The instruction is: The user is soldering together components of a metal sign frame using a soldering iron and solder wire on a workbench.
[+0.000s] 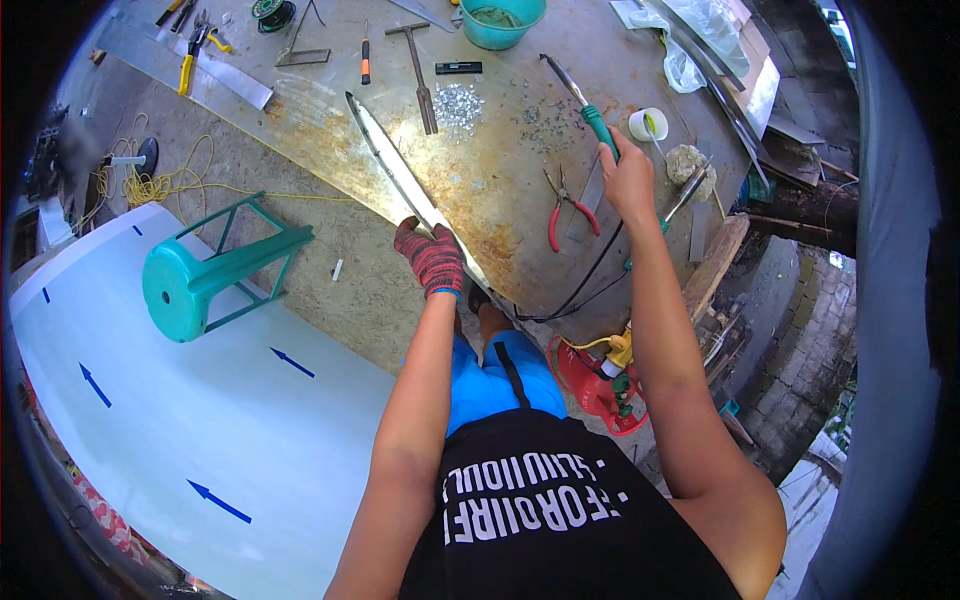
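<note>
The gloved left hand [433, 257] grips a long metal strip [395, 170] slanting over the table's [325, 95] near edge; the right hand [628, 178] clasps a green-handled iron [594, 122], tip well apart from it — how much is finished, I can't tell. Metal bits [459, 107] litter the stained tabletop; a green stool [195, 285] sits left.

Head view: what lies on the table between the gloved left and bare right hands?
Red-handled pliers and a flat grey strip, in the head view.
</note>
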A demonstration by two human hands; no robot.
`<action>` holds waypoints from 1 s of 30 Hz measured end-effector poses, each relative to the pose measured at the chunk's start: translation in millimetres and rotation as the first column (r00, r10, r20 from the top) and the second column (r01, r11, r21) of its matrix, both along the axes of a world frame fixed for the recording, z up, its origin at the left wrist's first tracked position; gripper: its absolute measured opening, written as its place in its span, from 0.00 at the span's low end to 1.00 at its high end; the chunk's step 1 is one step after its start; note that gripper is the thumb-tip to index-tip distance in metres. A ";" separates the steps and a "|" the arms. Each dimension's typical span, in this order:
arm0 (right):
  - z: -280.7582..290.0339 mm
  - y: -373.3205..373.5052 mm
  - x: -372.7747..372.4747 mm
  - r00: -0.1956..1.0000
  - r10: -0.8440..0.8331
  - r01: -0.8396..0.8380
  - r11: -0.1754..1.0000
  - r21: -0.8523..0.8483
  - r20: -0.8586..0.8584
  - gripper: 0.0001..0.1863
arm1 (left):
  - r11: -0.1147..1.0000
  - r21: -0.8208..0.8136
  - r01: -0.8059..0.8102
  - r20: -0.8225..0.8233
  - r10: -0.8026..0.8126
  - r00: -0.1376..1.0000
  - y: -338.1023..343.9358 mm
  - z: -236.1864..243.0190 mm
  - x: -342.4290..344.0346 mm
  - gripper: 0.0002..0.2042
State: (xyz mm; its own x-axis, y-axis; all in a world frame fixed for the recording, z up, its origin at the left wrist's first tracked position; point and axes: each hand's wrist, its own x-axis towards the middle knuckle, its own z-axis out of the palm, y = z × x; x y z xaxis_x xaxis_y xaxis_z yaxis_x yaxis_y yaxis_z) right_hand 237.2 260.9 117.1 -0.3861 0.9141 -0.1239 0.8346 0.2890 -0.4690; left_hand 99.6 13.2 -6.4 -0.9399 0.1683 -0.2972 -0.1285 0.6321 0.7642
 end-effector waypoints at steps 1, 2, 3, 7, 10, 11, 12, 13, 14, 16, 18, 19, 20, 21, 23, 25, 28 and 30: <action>0.3 0.2 0.1 1.000 -0.004 0.004 1.000 -0.014 -0.004 0.19 | 1.000 0.001 0.002 -0.013 -0.002 1.000 -0.5 -0.7 -0.2 0.25; -1.9 1.4 3.0 1.000 -0.006 0.006 1.000 -0.013 -0.003 0.19 | 1.000 0.004 0.007 -0.023 -0.007 1.000 0.9 0.5 0.3 0.25; -5.3 2.7 6.3 0.999 -0.014 0.015 1.000 0.002 -0.032 0.20 | 1.000 0.005 0.009 -0.021 -0.009 1.000 2.1 1.7 0.8 0.25; -7.4 5.9 12.0 0.999 -0.034 0.034 0.999 0.002 -0.018 0.20 | 1.000 -0.008 0.013 -0.004 -0.013 1.000 2.1 4.9 0.4 0.25; -5.6 4.9 12.4 0.999 -0.044 0.043 0.998 -0.036 -0.030 0.21 | 1.000 0.004 0.003 -0.004 -0.003 1.000 2.1 4.1 0.5 0.26; -7.1 6.1 14.3 0.999 -0.044 0.043 0.998 -0.034 -0.030 0.21 | 1.000 0.011 0.002 -0.010 -0.001 1.000 2.3 2.9 1.2 0.26; -9.4 7.7 16.6 0.997 -0.038 0.036 0.999 -0.023 -0.060 0.21 | 1.000 0.013 0.002 -0.010 -0.002 1.000 2.3 1.5 1.3 0.26; -11.2 9.0 18.8 0.996 -0.030 0.029 1.000 -0.012 -0.089 0.21 | 1.000 0.016 0.009 -0.017 -0.009 1.000 2.1 0.2 1.0 0.26; -9.7 8.2 17.6 0.996 -0.030 0.029 0.999 -0.013 -0.090 0.21 | 1.000 0.017 0.014 -0.024 -0.014 1.000 0.9 -0.6 0.4 0.26; -6.3 6.6 15.2 0.997 -0.049 0.047 0.998 -0.049 -0.056 0.21 | 1.000 0.008 0.017 -0.027 -0.017 1.000 -1.4 -2.1 -0.1 0.26; -8.5 8.6 18.1 0.996 -0.055 0.052 0.997 -0.056 -0.063 0.21 | 1.000 0.004 0.023 -0.027 -0.023 0.999 -0.1 -1.1 0.6 0.25; -9.5 9.6 19.5 0.996 -0.060 0.056 0.996 -0.063 -0.071 0.21 | 1.000 0.005 0.015 -0.024 -0.015 1.000 0.8 -0.6 1.2 0.25; -9.9 9.8 19.3 0.996 -0.059 0.054 0.996 -0.064 -0.072 0.21 | 1.000 0.006 0.006 -0.021 -0.006 1.000 0.5 -0.9 1.1 0.25; -10.4 9.8 19.0 0.995 -0.062 0.056 0.996 -0.076 -0.077 0.21 | 1.000 0.005 0.004 -0.022 -0.004 1.000 -0.1 -1.3 0.6 0.25; -11.9 10.9 19.8 0.994 -0.065 0.058 0.994 -0.088 -0.083 0.21 | 1.000 -0.010 0.023 -0.060 -0.024 0.998 -0.1 -0.8 -0.3 0.26; -14.0 12.7 22.1 0.994 -0.077 0.071 0.993 -0.090 -0.071 0.21 | 1.000 -0.009 0.015 -0.036 -0.015 0.999 1.5 1.0 0.3 0.26; -20.9 15.6 27.8 0.991 -0.077 0.069 0.995 -0.067 -0.113 0.21 | 1.000 -0.016 0.011 -0.014 -0.012 1.000 3.3 4.3 0.9 0.26; -22.6 16.6 28.9 0.983 -0.074 0.058 0.993 -0.099 -0.170 0.21 | 1.000 -0.024 0.010 -0.019 -0.011 1.000 1.6 2.6 0.2 0.26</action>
State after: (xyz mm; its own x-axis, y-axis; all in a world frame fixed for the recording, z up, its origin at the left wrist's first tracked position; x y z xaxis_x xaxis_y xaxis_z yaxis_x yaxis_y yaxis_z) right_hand 266.1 277.5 94.5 -0.3481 0.9259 -0.1466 0.7541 0.1838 -0.6305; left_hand 99.8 14.8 -3.8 -0.9438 0.1713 -0.2828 -0.1069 0.6515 0.7511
